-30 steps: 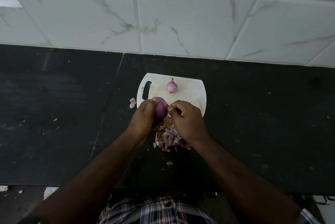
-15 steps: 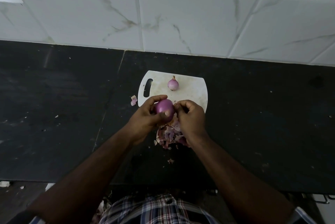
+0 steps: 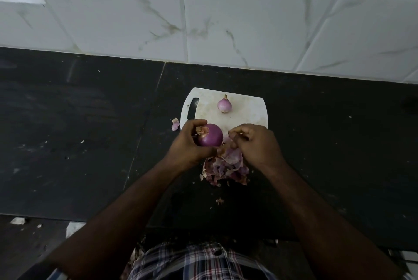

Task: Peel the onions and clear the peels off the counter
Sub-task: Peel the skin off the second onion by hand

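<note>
My left hand (image 3: pixel 187 146) grips a purple onion (image 3: pixel 210 135) above the near edge of a white cutting board (image 3: pixel 246 112), its root end turned up toward me. My right hand (image 3: pixel 255 144) hovers just to the right of that onion, fingers curled and pinched on a thin bit of skin. Under both hands lies a heap of purple and tan peels (image 3: pixel 226 170) on the black counter (image 3: pixel 328 144). A second, smaller pale onion (image 3: pixel 224 105) stands on the board's far part.
One loose peel piece (image 3: pixel 175 124) lies just left of the board. Small scraps (image 3: pixel 219 201) dot the counter nearer me. A white marbled tile wall (image 3: pixel 226 19) rises behind the counter, whose front edge runs by my checked shirt (image 3: pixel 199 261).
The onion has turned in my left hand so its root end faces up. My right hand has drawn away to the right, off the onion, with a bit of skin.
</note>
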`<state>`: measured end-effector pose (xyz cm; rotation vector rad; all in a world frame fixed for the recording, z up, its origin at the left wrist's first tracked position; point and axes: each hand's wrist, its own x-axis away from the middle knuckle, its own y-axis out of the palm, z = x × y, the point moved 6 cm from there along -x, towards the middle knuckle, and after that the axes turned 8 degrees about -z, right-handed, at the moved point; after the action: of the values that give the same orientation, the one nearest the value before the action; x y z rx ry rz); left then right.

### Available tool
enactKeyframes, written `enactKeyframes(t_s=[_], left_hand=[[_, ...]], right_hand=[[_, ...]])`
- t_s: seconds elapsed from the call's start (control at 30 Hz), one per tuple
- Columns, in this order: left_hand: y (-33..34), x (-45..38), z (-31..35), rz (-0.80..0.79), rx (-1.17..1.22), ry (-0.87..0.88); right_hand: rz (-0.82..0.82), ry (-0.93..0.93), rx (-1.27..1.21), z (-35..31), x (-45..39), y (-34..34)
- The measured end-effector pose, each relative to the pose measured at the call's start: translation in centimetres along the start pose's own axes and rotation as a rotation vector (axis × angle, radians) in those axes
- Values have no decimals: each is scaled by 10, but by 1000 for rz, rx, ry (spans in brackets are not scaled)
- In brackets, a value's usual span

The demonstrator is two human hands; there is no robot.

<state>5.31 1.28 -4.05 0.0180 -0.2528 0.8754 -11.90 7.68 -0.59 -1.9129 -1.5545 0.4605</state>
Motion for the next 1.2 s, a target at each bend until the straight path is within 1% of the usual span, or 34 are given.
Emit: enactKeyframes(t_s=[0.07, 0.13, 0.2, 0.27, 0.33, 0.4, 0.43, 0.5, 0.53, 0.57, 0.6, 0.67, 0.77, 0.8, 0.87, 0.9, 0.93, 1.0, 1.03, 1.07, 1.13, 1.17, 1.2], left_hand=[[0, 0, 1, 12, -51, 24], [4, 0, 3, -8, -54, 60], [7, -1, 5, -27, -50, 97], [8, -1, 8, -19, -105, 142], [7, -2, 9, -8, -254, 194], [7, -1, 8, 2, -363, 196], [6, 0, 8, 10, -391, 188], [4, 1, 3, 21, -416, 179], [4, 3, 0, 21, -420, 169], [4, 5, -5, 17, -420, 155], [4, 7, -9, 12, -415, 142], [5, 8, -14, 15, -401, 133], [4, 8, -13, 35, -400, 139], [3, 7, -12, 38, -408, 142], [1, 6, -13, 51, -424, 139], [1, 6, -14, 58, -430, 132], [1, 6, -14, 62, -434, 125], [3, 5, -15, 63, -446, 126], [3, 5, -14, 60, -456, 131], [3, 5, -14, 57, -465, 136], [4, 4, -12, 56, -482, 153], [4, 4, -10, 58, -495, 164], [5, 4, -8, 58, -510, 174]], right_hand=[[34, -33, -84, -6, 1, -2], [-28, -106, -142, -18, 1, 5], [-89, -180, -103, -28, -1, 14], [-41, -234, -48, -34, -3, 16], [53, -251, -32, -36, -4, 13], [83, -170, -100, -30, -4, 14], [81, -85, -211, -24, -4, 16], [76, 112, -580, -17, -2, 18], [82, 167, -726, -15, -2, 17], [87, 168, -757, -15, -4, 12], [80, 129, -679, -16, -7, 7], [34, 48, -430, -15, -9, 3], [-32, -4, -101, -3, -4, 7], [-69, -2, -55, 0, -1, 10], [-202, 33, -28, 2, 4, 17], [-241, 39, 4, 1, 5, 19], [-225, 26, 49, -1, 5, 18], [-82, -13, 106, -5, 3, 8], [-31, -37, 78, -8, 2, 5], [-28, -53, 20, -11, 3, 4], [-120, -71, -93, -15, 3, 10], [-153, -81, -83, -18, 4, 13], [-143, -109, -30, -22, 5, 16]])
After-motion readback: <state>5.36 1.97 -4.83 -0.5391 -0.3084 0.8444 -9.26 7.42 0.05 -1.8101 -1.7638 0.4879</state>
